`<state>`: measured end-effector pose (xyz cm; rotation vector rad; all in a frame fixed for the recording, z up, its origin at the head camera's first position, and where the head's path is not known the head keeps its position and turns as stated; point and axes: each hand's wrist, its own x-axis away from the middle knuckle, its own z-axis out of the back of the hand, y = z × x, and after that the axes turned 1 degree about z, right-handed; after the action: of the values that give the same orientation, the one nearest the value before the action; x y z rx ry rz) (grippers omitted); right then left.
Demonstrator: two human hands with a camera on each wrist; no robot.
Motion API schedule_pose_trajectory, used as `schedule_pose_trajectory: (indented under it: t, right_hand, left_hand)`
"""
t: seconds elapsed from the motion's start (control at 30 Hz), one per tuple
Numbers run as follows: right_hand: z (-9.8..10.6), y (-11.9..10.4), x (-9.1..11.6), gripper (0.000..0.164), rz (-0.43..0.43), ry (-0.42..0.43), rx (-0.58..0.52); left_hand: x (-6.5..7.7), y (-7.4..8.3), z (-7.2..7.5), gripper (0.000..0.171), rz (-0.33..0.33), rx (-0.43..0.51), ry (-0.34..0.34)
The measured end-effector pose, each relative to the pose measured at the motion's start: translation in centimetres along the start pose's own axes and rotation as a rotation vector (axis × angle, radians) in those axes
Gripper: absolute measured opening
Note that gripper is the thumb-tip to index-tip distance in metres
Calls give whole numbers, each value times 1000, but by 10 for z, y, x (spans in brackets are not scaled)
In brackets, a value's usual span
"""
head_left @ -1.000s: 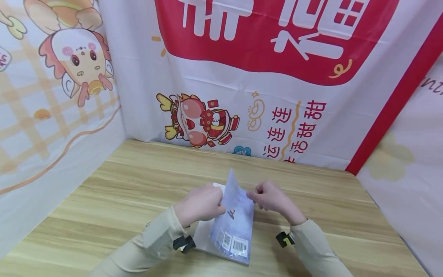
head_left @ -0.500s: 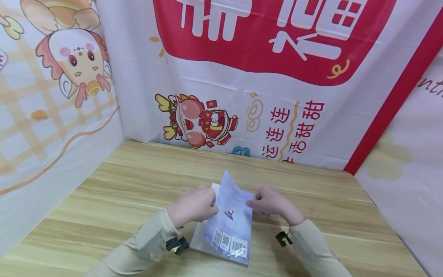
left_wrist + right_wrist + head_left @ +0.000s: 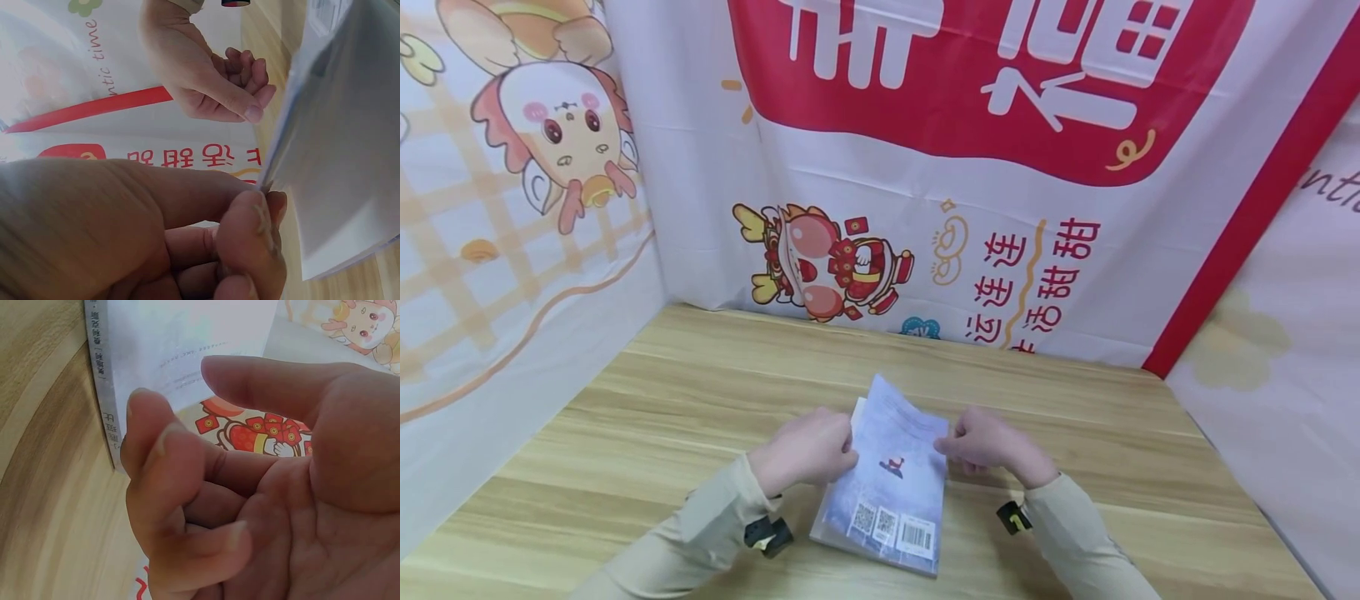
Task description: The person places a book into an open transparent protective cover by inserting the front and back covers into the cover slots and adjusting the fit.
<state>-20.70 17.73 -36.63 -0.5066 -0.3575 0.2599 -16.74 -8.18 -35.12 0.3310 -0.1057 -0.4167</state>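
A softcover book (image 3: 898,492) lies back side up on the table, its pale blue cover bearing a small red figure and barcodes. My left hand (image 3: 808,446) pinches the cover's left edge between thumb and fingers. The cover slants over the white page (image 3: 350,162), a narrow gap showing beneath it in the left wrist view. Beside the spine (image 3: 103,381), my right hand (image 3: 988,446) has loosely bent fingers, with thumb and fingertips apart and nothing between them. Its thumb tip overlaps the book's right edge in the head view.
The wood-grain table (image 3: 700,400) meets a white printed cloth (image 3: 850,167) at the back. More cloth hangs at the left (image 3: 535,250) and right. A dark device is strapped at each wrist, the left one (image 3: 767,535) close to the book's lower left corner.
My left hand has moved left and down with the cover edge, so the cover lies flatter over the pages. The right hand has shifted slightly down along the spine side.
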Motion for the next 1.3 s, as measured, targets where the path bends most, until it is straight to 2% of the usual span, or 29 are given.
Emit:
schedule_pose_trajectory:
  t: [0.4,0.77,1.1,1.3]
  right_hand:
    - [-5,4,-3,43,19,-21,-9]
    - [-7,2,-4,40,-1,-30,-8]
    - [-8,0,-3,39,-2,-32,-9]
    - [-9,1,-3,38,7,-33,-11]
  left_hand:
    - [2,-3,-2,21,37,26,-65]
    - [0,-5,-5,17,68,20,-93]
    - [-1,-5,-7,15,48,-22,-87]
    - [-2,-6,-9,15,64,-15,-107]
